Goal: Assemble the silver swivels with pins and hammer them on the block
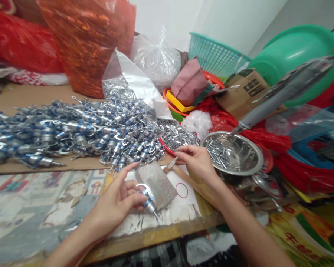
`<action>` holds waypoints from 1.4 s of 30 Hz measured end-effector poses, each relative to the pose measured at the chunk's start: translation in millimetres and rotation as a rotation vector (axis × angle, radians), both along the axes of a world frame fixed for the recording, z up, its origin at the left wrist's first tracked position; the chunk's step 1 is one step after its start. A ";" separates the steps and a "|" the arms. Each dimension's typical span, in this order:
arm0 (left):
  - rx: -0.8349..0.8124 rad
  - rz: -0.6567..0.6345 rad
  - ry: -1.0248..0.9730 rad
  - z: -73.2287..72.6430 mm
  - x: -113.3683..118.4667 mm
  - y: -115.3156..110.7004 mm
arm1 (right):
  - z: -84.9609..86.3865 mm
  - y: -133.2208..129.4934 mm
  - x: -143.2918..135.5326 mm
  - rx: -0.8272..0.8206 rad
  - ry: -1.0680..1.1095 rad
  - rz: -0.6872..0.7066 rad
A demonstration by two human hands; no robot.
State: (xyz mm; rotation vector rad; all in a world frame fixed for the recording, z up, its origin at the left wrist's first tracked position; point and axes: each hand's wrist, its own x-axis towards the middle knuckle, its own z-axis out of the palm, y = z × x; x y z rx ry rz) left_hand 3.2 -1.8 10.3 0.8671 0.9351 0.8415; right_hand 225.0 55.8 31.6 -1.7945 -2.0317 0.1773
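My left hand is closed round a small blue-and-silver metal fitting with a curved hook at one end and a wire ring at the other. It holds the fitting beside a flat grey block on white paper. My right hand has its thumb and fingers pinched together at the front of a red-rimmed tray. Whatever is between those fingertips is too small to make out. Small shiny metal pieces fill the tray. A pointed blade lies just below the right fingertips.
A large heap of similar fittings spreads across cardboard at left. A steel bowl with metal pins stands right of my right hand, under a grey lever. Bags, a teal basket and a green basin crowd the back.
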 end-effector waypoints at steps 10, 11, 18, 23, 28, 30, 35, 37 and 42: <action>0.031 0.024 0.009 1.7 0.0 -3.2 | -1.4 -81.1 -71.9 0.192 -0.214 0.410; 0.035 0.026 0.016 2.0 0.1 -3.1 | -0.4 -81.8 -72.9 0.190 -0.236 0.407; 0.053 0.024 0.000 2.8 0.9 -0.4 | -0.8 -104.7 -74.4 0.099 -0.305 0.388; 0.070 0.009 -0.013 0.0 0.0 -0.1 | -9.8 -101.5 -51.7 0.113 -0.095 0.360; 0.066 0.020 0.005 -2.4 -1.2 0.0 | -19.8 -72.6 2.8 0.091 -0.212 -0.037; 0.062 0.021 0.016 -2.2 -1.4 0.4 | -23.9 -66.5 18.8 -0.107 -0.251 -0.066; 0.055 0.022 0.022 -0.4 -0.4 0.8 | -8.8 -82.9 19.1 -0.003 -0.014 0.015; 0.044 0.027 0.016 0.2 0.3 0.7 | 6.3 -96.1 10.2 0.111 0.060 0.153; 0.052 0.039 0.018 -0.9 0.5 0.5 | 23.5 -116.0 -6.4 0.284 0.068 0.361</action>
